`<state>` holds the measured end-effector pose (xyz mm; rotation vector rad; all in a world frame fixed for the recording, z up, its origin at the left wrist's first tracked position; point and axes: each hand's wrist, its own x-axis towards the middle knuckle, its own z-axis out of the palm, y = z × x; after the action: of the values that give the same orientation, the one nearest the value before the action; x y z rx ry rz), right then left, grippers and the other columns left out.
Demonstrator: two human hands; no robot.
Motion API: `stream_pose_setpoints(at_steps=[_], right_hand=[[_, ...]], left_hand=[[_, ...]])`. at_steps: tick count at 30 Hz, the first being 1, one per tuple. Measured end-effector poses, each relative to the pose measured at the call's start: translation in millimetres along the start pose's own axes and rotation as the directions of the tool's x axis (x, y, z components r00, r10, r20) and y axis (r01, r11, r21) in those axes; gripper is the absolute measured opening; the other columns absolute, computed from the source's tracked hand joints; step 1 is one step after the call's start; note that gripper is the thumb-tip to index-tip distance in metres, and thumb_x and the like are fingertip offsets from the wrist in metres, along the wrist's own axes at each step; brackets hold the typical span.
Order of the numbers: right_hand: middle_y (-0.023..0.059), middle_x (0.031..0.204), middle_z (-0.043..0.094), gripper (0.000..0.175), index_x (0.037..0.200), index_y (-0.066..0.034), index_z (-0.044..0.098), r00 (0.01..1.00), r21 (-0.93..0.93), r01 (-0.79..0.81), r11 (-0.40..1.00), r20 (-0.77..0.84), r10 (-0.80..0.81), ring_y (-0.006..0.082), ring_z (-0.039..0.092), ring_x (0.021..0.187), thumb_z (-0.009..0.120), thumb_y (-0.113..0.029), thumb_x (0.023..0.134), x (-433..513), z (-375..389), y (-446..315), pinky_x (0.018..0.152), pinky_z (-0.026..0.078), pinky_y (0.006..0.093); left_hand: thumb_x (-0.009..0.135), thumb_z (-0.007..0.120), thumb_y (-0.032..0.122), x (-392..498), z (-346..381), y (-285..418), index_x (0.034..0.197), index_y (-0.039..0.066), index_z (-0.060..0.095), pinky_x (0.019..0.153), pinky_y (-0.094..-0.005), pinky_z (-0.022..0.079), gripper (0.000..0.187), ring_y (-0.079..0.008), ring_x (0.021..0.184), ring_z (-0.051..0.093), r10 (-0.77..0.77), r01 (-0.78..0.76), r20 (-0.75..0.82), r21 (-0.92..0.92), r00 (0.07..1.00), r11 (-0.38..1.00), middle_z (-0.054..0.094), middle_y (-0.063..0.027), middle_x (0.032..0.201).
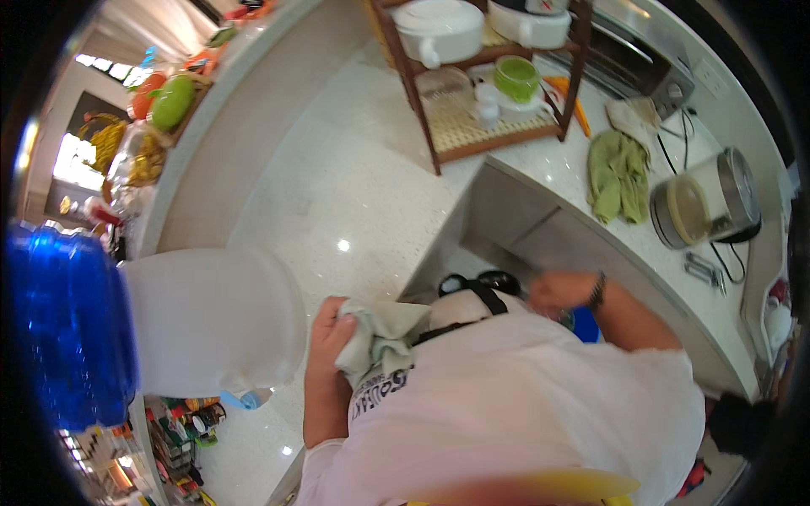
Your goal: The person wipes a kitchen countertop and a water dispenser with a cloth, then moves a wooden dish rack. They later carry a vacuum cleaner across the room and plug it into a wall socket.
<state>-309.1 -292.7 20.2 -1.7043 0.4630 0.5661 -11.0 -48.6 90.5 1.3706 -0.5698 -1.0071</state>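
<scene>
My left hand grips a pale grey-green cloth in front of my white shirt, beside the counter. To the right, my right hand, blurred, is held low by the counter's cabinet side, with a dark bracelet on the wrist. A blue object shows just below it, partly hidden by the arm and shirt; what the fingers hold cannot be told. Left of my left hand stands a white water dispenser with a blue water bottle on top and a light-blue tap.
A wooden rack with white casserole dishes and a green cup stands on the counter. Further right are a toaster oven, a green cloth and a clear-walled appliance. Jars crowd the lower left.
</scene>
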Motion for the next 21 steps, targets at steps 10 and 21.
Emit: stream_pose_setpoints(at_steps=[10, 21], right_hand=[[0.0048, 0.081, 0.059, 0.017, 0.092, 0.0015, 0.056, 0.994, 0.489, 0.103, 0.866, -0.082, -0.072, 0.0134, 0.055, 0.075, 0.052, -0.008, 0.078, 25, -11, 5, 0.070, 0.044, 0.0261], [0.0063, 0.076, 0.058, 0.013, 0.086, 0.0034, 0.057, 0.812, 0.025, 0.583, 0.812, 0.004, -0.584, 0.0128, 0.055, 0.067, 0.054, -0.005, 0.077, 160, -41, -116, 0.060, 0.045, 0.0236]], left_hand=[[0.086, 0.049, 0.026, -4, 30, 21, 0.096, 0.002, 0.048, 0.075, -0.0265, 0.039, 0.026, -0.0112, 0.084, 0.046, 0.044, -0.148, 0.246, 0.421, 0.968, 0.895, 0.052, -0.0045, 0.088], [0.083, 0.051, 0.033, -136, 71, -38, 0.094, 0.003, 0.051, 0.071, -0.0281, 0.040, 0.032, -0.0131, 0.080, 0.048, 0.142, 0.085, -0.729, 0.265, 0.670, 0.961, 0.053, -0.0072, 0.084]])
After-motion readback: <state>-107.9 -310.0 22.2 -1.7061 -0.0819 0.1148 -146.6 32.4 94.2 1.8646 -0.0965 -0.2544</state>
